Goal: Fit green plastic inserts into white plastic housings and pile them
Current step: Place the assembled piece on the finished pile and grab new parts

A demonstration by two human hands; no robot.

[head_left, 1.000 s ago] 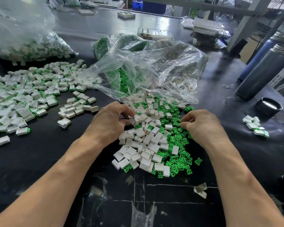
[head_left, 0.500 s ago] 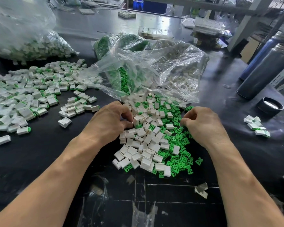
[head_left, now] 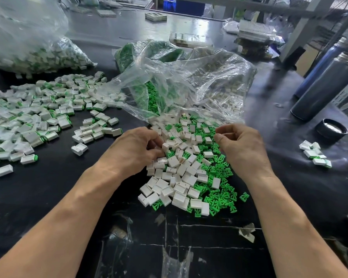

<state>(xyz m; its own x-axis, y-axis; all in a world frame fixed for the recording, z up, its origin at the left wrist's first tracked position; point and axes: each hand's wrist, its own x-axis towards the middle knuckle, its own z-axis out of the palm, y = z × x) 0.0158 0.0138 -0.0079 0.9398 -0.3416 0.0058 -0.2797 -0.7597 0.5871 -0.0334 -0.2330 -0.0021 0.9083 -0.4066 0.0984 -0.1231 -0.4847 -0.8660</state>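
Observation:
A heap of loose white housings lies in front of me on the black table, mixed with loose green inserts on its right side. My left hand is at the heap's upper left edge, thumb and fingers curled around a white housing. My right hand hovers just above the green inserts with thumb and fingers curled together; anything between them is hidden. A wide spread of fitted pieces, white with green ends, covers the left of the table.
An open clear bag of green and white parts spills into the heap from behind. Another full bag sits far left. On the right are a small cluster of fitted pieces, a black cap and two dark cylinders.
My right hand has lifted off the green inserts and drawn its fingers together. My left hand has closed its fingers on a white housing at the heap's edge.

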